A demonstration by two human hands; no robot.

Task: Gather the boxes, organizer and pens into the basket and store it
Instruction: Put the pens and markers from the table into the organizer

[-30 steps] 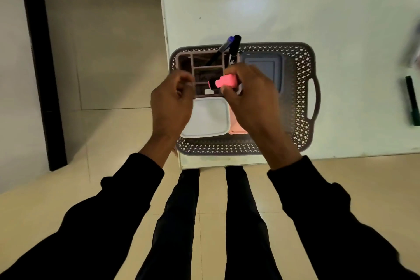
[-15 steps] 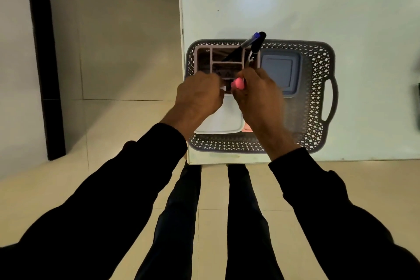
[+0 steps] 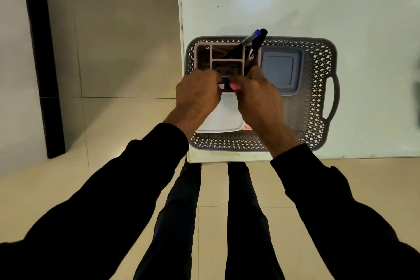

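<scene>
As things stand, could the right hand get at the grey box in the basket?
Probably yes: the grey box lies uncovered just beside the right hand, though that hand holds a pink highlighter.

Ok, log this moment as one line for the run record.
stage: loading pens | right hand: holds pink highlighter over organizer | left hand: curled beside it | basket: on table

Basket (image 3: 318,88) on white worktop (image 3: 295,7). Inside: pink organizer (image 3: 204,52) w/ 2 pens (image 3: 255,50) leaning, grey box (image 3: 280,70), white box (image 3: 223,118). R hand (image 3: 259,100) pinches pink marker (image 3: 234,86) over organizer; L hand (image 3: 196,95) curled just beside it.
</scene>
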